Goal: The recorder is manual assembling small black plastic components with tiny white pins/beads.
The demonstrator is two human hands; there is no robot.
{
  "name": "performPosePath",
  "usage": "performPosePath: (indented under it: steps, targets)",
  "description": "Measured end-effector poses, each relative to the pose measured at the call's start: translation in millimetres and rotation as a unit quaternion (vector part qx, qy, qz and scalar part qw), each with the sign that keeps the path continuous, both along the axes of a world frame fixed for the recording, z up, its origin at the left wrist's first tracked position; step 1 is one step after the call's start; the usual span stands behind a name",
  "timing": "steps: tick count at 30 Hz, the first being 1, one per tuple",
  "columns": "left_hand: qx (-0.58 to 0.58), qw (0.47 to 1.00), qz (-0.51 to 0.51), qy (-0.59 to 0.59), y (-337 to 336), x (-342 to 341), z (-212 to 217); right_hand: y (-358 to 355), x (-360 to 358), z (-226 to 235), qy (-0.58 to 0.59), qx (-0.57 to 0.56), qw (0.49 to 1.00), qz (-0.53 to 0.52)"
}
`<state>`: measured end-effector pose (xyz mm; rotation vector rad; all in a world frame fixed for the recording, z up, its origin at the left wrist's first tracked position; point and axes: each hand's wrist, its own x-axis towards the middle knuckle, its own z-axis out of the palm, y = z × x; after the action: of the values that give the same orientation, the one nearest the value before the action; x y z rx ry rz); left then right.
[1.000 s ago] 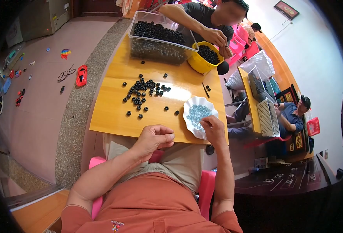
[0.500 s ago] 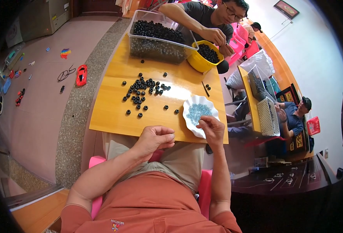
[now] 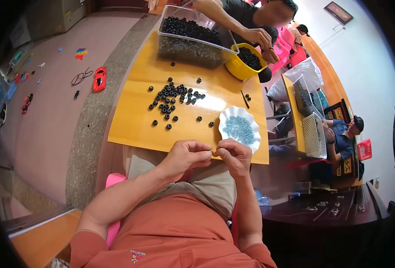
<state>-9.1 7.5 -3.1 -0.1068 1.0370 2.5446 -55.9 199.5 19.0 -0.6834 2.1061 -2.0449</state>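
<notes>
Tiny part [image 3: 212, 153] between fingertips, indistinct

Bright daylight, glare on the wooden table [image 3: 215, 105], fisheye-bent dark rim

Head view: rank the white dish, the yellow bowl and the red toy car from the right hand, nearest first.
From the right hand:
1. White dish, just beyond it on the table.
2. Yellow bowl, far table edge.
3. Red toy car, on the floor, far left.
</notes>
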Motion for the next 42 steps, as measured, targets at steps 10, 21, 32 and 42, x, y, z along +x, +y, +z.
performPosePath:
  steps: [10,21,32,42]
  targets:
    - [0.065,0.997,-0.028,0.003,-2.7,0.4,-1.0,-11.3,5.8,-3.8,0.057,-0.031,0.997,0.036]
    - [0.071,0.997,-0.033,-0.019,-5.0,1.8,8.1,-6.9,9.8,-3.8,0.024,-0.036,0.998,0.056]
    - [0.070,0.997,-0.014,-0.018,-4.5,0.5,8.1,-11.2,12.1,-1.8,0.048,-0.009,0.998,0.029]
    - [0.043,0.999,-0.024,-0.010,-4.0,-0.6,2.4,-7.3,7.8,-4.6,0.045,0.005,0.998,0.035]
